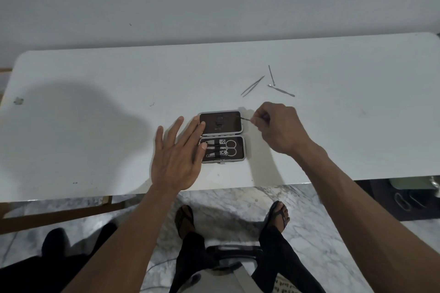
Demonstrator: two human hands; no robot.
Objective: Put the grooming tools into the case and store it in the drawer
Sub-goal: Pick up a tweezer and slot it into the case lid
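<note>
In the head view a small grooming case (222, 137) lies open flat on a white table (95, 74), near the table's front edge, with its two halves one behind the other. The near half (239, 150) has a dark lining and holds several metal tools under a black strap: a pair of small scissors (230, 148) with two round finger loops toward the right, and two nail clippers (215, 148) lying lengthwise to the left of the loops. The far half (220, 122) shows a dark lining with a black strap at its middle, and no tool sits fully in it. The left hand (177, 157) lies flat at the left end of the case with its fingers straight and spread; its fingertips (202, 124) rest on the left edge of both halves, and it grips nothing. The right hand (277, 128) hovers just right of the far half, its fingers curled, pinching a thin metal tool (245, 119) between thumb and forefinger; the tool's tip points left and reaches the right rim of the far half. Three more grooming tools lie loose on the table, well behind and to the right of the case: tweezers (252, 85), a thin pick (271, 75) and a slim flat-ended tool (281, 90), the last two nearly touching at their ends. The drawer cannot be made out in this view
</note>
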